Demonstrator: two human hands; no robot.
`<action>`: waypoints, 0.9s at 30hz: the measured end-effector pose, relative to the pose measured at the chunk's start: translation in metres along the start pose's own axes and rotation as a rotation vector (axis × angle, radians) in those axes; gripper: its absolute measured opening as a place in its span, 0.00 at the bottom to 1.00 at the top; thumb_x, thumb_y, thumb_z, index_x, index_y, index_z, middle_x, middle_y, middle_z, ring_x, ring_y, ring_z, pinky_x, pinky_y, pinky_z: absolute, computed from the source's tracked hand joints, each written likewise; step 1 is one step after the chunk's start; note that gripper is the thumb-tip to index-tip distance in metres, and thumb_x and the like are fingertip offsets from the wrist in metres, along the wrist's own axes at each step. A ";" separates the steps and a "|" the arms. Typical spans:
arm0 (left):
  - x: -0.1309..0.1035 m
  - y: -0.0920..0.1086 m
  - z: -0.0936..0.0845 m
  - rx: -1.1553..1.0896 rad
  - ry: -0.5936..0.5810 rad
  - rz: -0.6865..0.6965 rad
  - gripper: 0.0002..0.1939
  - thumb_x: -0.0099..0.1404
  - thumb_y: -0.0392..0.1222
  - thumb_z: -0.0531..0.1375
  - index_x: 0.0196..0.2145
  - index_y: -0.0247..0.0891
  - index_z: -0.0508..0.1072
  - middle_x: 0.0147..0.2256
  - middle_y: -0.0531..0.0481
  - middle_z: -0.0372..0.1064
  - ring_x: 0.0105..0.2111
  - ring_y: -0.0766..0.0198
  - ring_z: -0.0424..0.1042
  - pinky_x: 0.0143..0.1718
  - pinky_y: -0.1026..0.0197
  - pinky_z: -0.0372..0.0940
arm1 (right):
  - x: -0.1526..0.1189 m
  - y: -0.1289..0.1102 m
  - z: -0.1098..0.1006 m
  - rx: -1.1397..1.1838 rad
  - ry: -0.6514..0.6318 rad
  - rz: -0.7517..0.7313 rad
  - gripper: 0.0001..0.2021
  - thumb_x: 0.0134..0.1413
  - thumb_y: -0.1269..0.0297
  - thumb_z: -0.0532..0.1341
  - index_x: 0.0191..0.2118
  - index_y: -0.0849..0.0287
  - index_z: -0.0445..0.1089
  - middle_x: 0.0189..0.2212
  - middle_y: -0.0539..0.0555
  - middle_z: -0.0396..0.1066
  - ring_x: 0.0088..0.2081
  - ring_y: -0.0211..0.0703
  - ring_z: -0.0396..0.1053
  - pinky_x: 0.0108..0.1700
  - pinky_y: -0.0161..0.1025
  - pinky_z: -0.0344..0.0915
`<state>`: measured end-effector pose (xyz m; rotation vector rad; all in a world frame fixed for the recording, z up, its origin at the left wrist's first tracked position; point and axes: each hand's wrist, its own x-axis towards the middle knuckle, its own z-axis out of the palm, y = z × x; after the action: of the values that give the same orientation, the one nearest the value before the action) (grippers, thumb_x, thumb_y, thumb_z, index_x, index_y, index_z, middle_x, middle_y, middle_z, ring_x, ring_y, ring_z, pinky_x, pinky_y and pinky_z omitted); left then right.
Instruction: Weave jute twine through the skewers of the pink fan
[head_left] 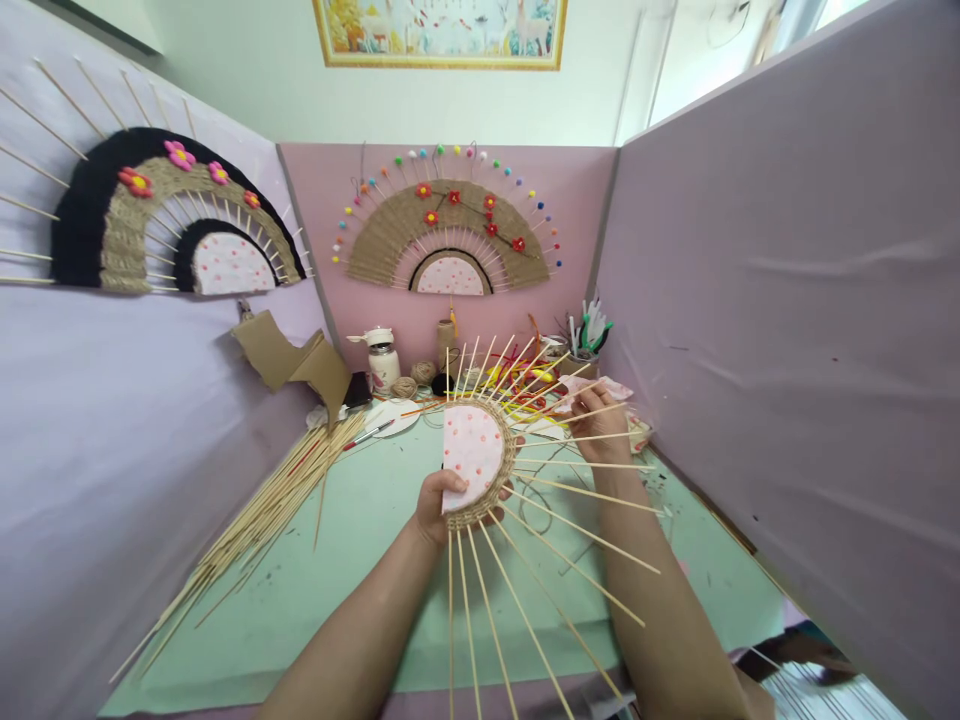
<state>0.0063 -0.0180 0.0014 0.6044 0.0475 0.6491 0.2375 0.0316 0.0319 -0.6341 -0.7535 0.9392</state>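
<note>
My left hand (pixel 441 500) grips a half-round woven fan (pixel 472 455) by its lower part, thumb on the front and fingers behind. Its centre is pinkish-white cloth with pink dots, edged by a woven twine band (pixel 509 450). Thin bamboo sticks (pixel 585 495) radiate from that band to the right, up and down. My right hand (pixel 596 425) is raised among the outer ends of the sticks on the right, its fingers pinched together. What they hold, perhaps twine or a stick, is too small to make out. Loose twine (pixel 536 505) curls on the green tabletop below the fan.
Bundled bamboo sticks (pixel 262 515) lie at left beside a paintbrush (pixel 367 435). Along the back stand a white bottle (pixel 383 362), twine balls (pixel 423 374), a twine spool (pixel 448 345) and a tool pot (pixel 581 365). Decorated fans (pixel 457 215) hang on the partitions; bent cardboard (pixel 274 350) juts out at left.
</note>
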 end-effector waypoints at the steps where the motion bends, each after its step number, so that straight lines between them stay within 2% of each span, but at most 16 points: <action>1: 0.001 0.000 0.000 -0.004 -0.001 0.006 0.42 0.41 0.33 0.54 0.58 0.33 0.54 0.38 0.41 0.69 0.33 0.60 0.68 0.27 0.63 0.60 | 0.000 -0.003 0.000 0.024 -0.002 -0.017 0.15 0.35 0.63 0.67 0.25 0.58 0.59 0.16 0.40 0.53 0.15 0.26 0.49 0.17 0.27 0.49; 6: 0.003 -0.001 -0.003 -0.018 0.014 0.031 0.41 0.43 0.33 0.53 0.58 0.33 0.55 0.38 0.40 0.68 0.32 0.60 0.68 0.29 0.62 0.61 | -0.004 -0.010 0.001 0.085 0.013 -0.201 0.13 0.39 0.63 0.66 0.31 0.56 0.62 0.19 0.41 0.58 0.16 0.26 0.52 0.19 0.27 0.52; 11: 0.003 -0.001 -0.005 -0.017 0.039 0.020 0.39 0.43 0.34 0.53 0.57 0.32 0.56 0.37 0.41 0.69 0.33 0.60 0.69 0.29 0.62 0.61 | -0.007 -0.009 0.003 0.020 0.088 -0.369 0.11 0.42 0.63 0.65 0.32 0.57 0.63 0.24 0.44 0.64 0.18 0.26 0.55 0.20 0.28 0.54; 16: 0.003 0.000 -0.004 -0.003 0.048 0.014 0.38 0.43 0.33 0.53 0.56 0.31 0.58 0.38 0.40 0.69 0.32 0.60 0.69 0.30 0.61 0.62 | -0.006 -0.008 0.000 -0.095 0.207 -0.504 0.11 0.43 0.62 0.64 0.33 0.58 0.63 0.23 0.44 0.61 0.20 0.29 0.57 0.21 0.29 0.54; 23: 0.002 -0.002 -0.006 0.024 0.067 -0.021 0.37 0.43 0.33 0.53 0.55 0.29 0.59 0.38 0.39 0.70 0.33 0.58 0.70 0.29 0.60 0.63 | -0.006 -0.017 -0.002 -0.064 0.209 -0.539 0.11 0.40 0.64 0.65 0.30 0.57 0.63 0.23 0.43 0.59 0.18 0.27 0.53 0.21 0.29 0.52; 27: 0.002 -0.001 -0.005 0.026 0.054 -0.039 0.39 0.43 0.32 0.52 0.56 0.30 0.57 0.39 0.39 0.70 0.33 0.58 0.70 0.29 0.60 0.64 | -0.002 -0.018 -0.008 -0.025 0.150 -0.408 0.12 0.38 0.62 0.66 0.29 0.56 0.62 0.22 0.43 0.59 0.18 0.26 0.53 0.20 0.29 0.52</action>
<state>0.0074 -0.0154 -0.0028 0.6093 0.1180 0.6283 0.2516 0.0204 0.0409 -0.5393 -0.7263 0.5035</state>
